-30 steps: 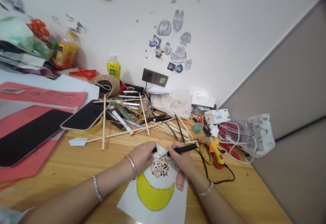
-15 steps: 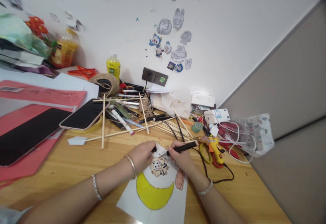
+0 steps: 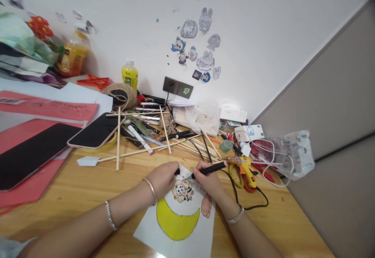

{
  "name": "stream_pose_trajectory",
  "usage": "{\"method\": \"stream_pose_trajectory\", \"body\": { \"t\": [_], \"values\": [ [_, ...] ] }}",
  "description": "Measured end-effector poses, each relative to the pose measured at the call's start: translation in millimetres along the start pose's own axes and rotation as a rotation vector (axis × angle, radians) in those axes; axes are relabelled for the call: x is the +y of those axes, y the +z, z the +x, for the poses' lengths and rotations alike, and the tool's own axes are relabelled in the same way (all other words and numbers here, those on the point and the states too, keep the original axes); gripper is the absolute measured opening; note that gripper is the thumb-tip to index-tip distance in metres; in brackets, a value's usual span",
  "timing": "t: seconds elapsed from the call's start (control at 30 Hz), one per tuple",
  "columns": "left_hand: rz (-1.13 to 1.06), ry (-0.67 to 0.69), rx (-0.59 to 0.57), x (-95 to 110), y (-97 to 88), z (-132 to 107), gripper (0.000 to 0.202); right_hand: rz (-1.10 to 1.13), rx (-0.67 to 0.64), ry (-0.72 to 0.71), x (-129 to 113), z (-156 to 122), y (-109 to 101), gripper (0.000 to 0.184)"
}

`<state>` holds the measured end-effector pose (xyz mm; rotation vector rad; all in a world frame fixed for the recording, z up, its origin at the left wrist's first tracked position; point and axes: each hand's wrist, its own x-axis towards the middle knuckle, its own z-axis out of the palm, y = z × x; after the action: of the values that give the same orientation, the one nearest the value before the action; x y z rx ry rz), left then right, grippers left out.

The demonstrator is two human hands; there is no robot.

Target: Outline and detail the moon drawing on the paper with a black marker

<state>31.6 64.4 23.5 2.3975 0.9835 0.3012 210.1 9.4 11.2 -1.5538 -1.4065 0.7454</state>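
A white sheet of paper lies on the table, bearing a yellow crescent moon, a coloured cartoon figure and a small pinkish-brown drawing. My right hand grips a black marker, tilted, its tip end pointing left over the upper part of the sheet. My left hand rests at the sheet's upper left edge, fingers closed around a small black marker cap. Whether the marker's tip touches the paper cannot be made out.
Thin wooden sticks lie crossed behind my hands, among several markers. A yellow hot glue gun with a black cord is at right. Two dark phones lie left, one on red folders. Twine and bottles stand behind.
Hands, marker and paper hold nearly the same positions. The whole view has shifted very slightly.
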Motion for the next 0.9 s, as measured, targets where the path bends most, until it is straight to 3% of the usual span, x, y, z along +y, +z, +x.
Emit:
{"method": "stream_pose_trajectory", "body": {
  "t": [0.9],
  "values": [
    [0.017, 0.005, 0.010, -1.6, 2.5, 1.4, 0.016, 0.024, 0.021, 0.021, 1.1, 0.1, -0.8, 0.020]
  ]
}}
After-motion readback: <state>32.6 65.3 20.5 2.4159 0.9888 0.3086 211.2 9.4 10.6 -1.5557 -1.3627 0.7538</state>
